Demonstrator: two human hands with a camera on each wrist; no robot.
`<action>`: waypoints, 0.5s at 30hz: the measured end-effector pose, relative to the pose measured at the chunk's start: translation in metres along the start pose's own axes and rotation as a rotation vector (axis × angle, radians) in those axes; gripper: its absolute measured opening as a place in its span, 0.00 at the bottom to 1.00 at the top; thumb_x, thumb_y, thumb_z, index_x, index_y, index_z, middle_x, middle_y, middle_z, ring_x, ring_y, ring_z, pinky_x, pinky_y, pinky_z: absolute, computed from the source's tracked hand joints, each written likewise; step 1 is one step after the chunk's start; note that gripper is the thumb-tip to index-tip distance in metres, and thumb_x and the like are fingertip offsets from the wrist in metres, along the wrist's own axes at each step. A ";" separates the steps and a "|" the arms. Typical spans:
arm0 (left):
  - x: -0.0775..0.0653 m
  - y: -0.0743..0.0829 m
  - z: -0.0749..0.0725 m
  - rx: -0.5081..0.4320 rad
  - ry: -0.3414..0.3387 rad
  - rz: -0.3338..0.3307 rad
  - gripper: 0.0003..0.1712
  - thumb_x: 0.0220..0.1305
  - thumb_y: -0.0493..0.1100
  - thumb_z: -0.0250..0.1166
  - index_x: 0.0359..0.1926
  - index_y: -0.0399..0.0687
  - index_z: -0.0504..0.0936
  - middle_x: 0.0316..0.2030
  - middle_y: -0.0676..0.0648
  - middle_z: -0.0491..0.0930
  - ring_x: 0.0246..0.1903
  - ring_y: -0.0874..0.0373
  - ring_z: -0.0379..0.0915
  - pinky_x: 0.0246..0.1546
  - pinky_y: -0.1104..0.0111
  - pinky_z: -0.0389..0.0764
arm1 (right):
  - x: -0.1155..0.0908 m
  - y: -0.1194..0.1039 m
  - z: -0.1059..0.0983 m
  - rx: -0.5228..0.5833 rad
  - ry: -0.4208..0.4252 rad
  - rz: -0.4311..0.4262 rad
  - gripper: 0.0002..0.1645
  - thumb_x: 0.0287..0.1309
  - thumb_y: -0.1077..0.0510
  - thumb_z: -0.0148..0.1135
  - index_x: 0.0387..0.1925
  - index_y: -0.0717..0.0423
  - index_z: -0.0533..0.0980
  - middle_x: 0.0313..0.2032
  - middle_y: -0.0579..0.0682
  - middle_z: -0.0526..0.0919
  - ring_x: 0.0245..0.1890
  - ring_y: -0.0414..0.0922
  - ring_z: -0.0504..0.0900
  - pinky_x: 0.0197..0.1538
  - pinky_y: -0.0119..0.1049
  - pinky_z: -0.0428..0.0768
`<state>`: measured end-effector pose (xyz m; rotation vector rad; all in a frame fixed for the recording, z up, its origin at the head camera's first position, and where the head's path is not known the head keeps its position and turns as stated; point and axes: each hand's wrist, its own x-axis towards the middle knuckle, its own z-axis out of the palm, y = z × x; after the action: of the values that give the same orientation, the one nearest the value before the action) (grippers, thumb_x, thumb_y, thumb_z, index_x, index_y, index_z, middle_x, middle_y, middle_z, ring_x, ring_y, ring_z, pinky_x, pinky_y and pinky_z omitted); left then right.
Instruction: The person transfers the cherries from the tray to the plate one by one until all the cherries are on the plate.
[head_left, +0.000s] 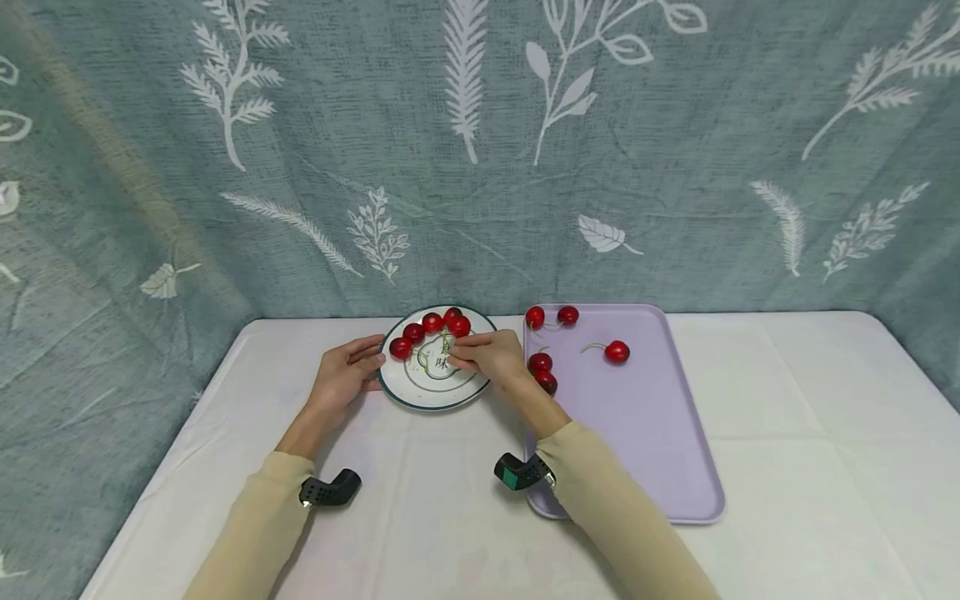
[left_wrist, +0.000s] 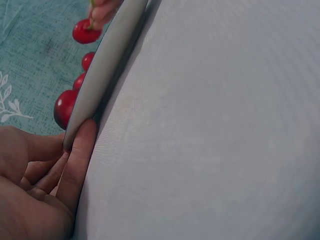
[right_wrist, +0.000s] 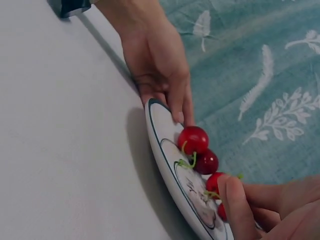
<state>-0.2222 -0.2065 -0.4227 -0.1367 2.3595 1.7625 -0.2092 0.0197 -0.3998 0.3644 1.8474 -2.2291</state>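
My left hand (head_left: 341, 375) grips the left rim of a white plate (head_left: 408, 390) with a dark rim line, thumb above and fingers below. In the left wrist view the plate (left_wrist: 102, 65) is edge-on. My right hand (head_left: 491, 354) is over the plate's right side, and its fingertips pinch the green stem of a red cherry (left_wrist: 85, 33). Several more cherries (head_left: 413, 333) sit in an arc along the plate's far side, stems toward the middle. In the right wrist view, the fingers of the right hand (right_wrist: 270, 210) partly cover the farther cherries.
A lilac tray (head_left: 622, 450) lies right of the plate, under the right forearm. Several cherries are on it: one (head_left: 617, 352) alone, others near its far and left edges. A white cloth (head_left: 420, 500) covers the table, and a patterned teal curtain (head_left: 450, 208) hangs behind.
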 end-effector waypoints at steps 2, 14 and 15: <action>0.000 0.001 0.001 0.003 0.002 -0.003 0.27 0.73 0.35 0.54 0.71 0.37 0.64 0.64 0.35 0.68 0.43 0.62 0.76 0.34 0.74 0.85 | 0.001 0.000 0.002 0.011 0.030 0.005 0.15 0.60 0.74 0.60 0.49 0.77 0.78 0.46 0.69 0.82 0.42 0.51 0.86 0.45 0.32 0.85; 0.002 -0.003 0.002 0.007 0.025 -0.014 0.26 0.73 0.35 0.54 0.70 0.40 0.66 0.63 0.37 0.70 0.39 0.65 0.76 0.34 0.74 0.85 | 0.009 -0.002 0.005 -0.004 0.088 0.055 0.16 0.62 0.73 0.59 0.51 0.75 0.77 0.48 0.68 0.81 0.43 0.51 0.86 0.46 0.32 0.85; 0.002 -0.003 0.002 0.006 0.026 -0.012 0.26 0.73 0.35 0.54 0.70 0.40 0.66 0.64 0.36 0.70 0.39 0.65 0.76 0.34 0.74 0.85 | 0.009 -0.002 0.005 -0.012 0.082 0.052 0.16 0.62 0.73 0.59 0.51 0.76 0.77 0.48 0.68 0.81 0.43 0.51 0.86 0.46 0.32 0.85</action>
<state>-0.2237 -0.2052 -0.4263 -0.1738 2.3763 1.7585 -0.2189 0.0151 -0.3999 0.5027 1.8688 -2.1989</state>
